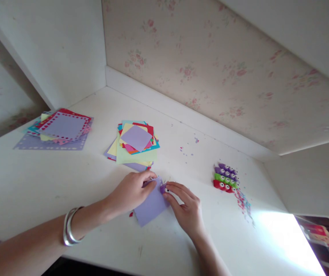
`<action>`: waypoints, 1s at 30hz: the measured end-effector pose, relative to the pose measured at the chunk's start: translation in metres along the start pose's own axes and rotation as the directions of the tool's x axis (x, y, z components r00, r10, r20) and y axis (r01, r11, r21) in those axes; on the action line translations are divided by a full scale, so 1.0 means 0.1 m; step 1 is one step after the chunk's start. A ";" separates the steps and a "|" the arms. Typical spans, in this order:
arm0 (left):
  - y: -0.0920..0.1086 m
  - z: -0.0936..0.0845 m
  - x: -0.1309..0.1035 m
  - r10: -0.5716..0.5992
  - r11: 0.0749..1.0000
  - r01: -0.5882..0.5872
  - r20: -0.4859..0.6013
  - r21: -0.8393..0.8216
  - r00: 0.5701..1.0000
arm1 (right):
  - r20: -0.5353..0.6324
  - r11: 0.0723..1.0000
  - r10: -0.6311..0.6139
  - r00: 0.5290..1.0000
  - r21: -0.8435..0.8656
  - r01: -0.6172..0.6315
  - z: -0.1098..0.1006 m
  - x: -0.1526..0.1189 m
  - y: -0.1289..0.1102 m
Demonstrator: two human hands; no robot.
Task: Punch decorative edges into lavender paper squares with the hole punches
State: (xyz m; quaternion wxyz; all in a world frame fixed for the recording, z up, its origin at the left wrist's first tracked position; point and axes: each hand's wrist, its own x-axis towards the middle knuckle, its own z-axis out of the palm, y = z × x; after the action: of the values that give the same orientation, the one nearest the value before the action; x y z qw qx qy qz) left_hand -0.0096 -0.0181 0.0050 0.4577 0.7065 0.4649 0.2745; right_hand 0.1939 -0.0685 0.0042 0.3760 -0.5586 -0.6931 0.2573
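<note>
A purple sheet of paper (151,209) lies on the white table between my hands. My left hand (134,191) pinches its upper left edge between thumb and fingers. In my right hand (186,209), thumb and fingers close on a small purple punch (163,188) with a white eye-like spot, which sits at the paper's upper right edge. A small red scrap (131,214) lies beside the paper's left edge. Silver bangles circle my left wrist.
Coloured paper squares (136,138) are piled behind my hands, and papers with punched borders (66,124) are stacked far left. To the right, purple, green and red punches (226,178) stand in rows beside paper bits (243,203). A floral wall (210,76) rises behind.
</note>
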 end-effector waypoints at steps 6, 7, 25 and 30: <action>-0.04 0.13 -0.05 0.140 0.934 -0.141 0.027 0.328 0.990 | 0.111 0.999 -0.006 0.994 -0.035 0.010 0.00 0.00 0.02; -0.04 0.13 -0.06 0.173 0.917 -0.171 0.025 0.360 0.985 | 0.117 0.999 0.001 0.993 -0.041 0.003 0.00 0.01 0.02; -0.04 0.07 -0.27 0.278 0.763 -0.296 0.122 0.575 0.953 | 0.318 0.977 0.203 0.926 -0.007 -0.212 -0.14 0.31 -0.09; -0.05 0.07 -0.26 0.280 0.780 -0.296 0.115 0.552 0.953 | 0.369 0.966 0.243 0.897 -0.003 -0.260 -0.15 0.35 -0.08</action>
State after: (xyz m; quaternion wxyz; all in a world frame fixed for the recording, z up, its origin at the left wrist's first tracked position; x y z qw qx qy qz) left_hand -0.0167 -0.0443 -0.0018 0.1877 0.8759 0.4054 0.1823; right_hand 0.1980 -0.0377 0.0267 0.2166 -0.5769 -0.6668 0.4191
